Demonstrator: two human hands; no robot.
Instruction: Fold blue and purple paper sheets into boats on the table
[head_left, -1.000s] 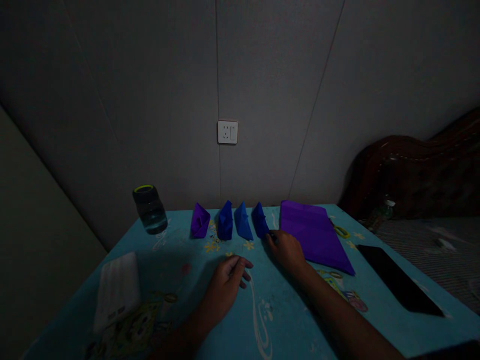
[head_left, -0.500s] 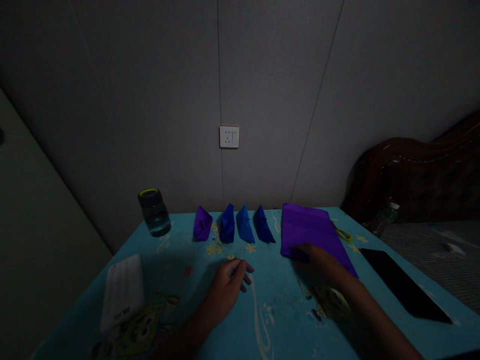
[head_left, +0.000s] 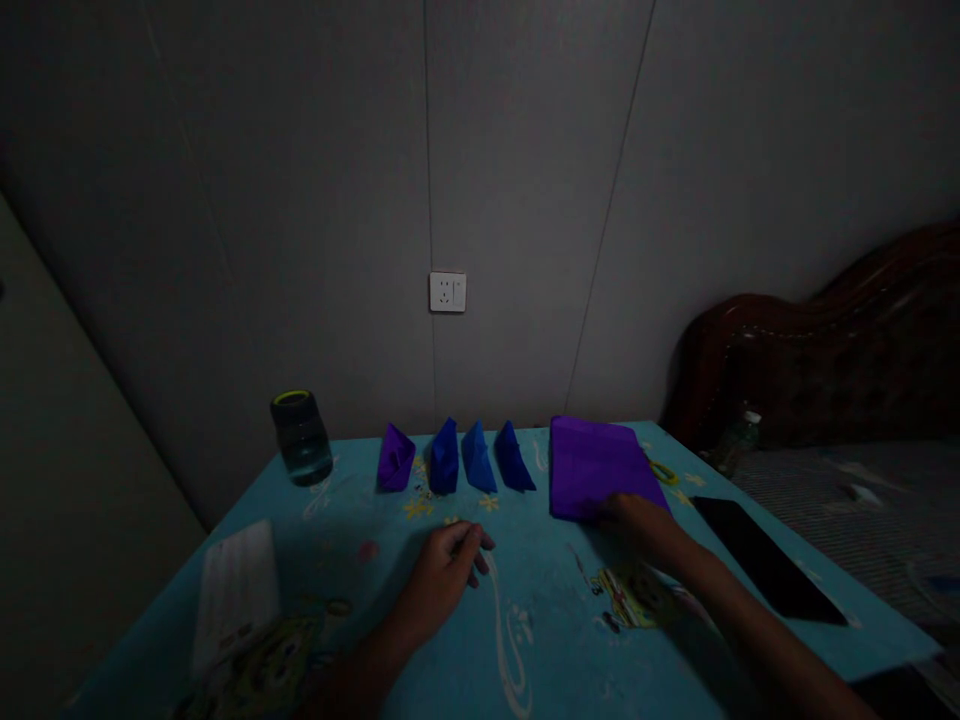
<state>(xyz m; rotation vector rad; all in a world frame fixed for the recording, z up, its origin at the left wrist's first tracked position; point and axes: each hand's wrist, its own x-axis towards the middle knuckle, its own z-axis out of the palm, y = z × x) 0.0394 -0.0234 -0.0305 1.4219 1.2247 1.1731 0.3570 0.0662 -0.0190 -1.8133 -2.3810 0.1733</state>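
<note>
My left hand (head_left: pixel 444 572) rests on the table, holding nothing, its fingers loosely bent and a little apart. At the near edge of a purple paper sheet (head_left: pixel 596 455), my right hand (head_left: pixel 636 522) has its fingers closed on the paper; the fingertips are dark and partly hidden. Beyond my left hand, in a row, stand a purple folded paper boat (head_left: pixel 395 460), a dark blue paper boat (head_left: pixel 444 460), a lighter blue paper boat (head_left: pixel 478 458) and another dark blue paper boat (head_left: pixel 513 460).
A water bottle (head_left: pixel 301 440) stands at the back left of the patterned blue tablecloth (head_left: pixel 555 640). Nearer lies a white case-like object (head_left: pixel 238 590). Right of the paper are yellow-green scissor handles (head_left: pixel 663 473) and a flat black object (head_left: pixel 765 555). A clear bottle (head_left: pixel 741 440) stands beyond the table.
The view has shifted, moving everything slightly left and down. The purple paper's near right corner, which stuck out past my right forearm, no longer does. My left hand stays in the same pose.
</note>
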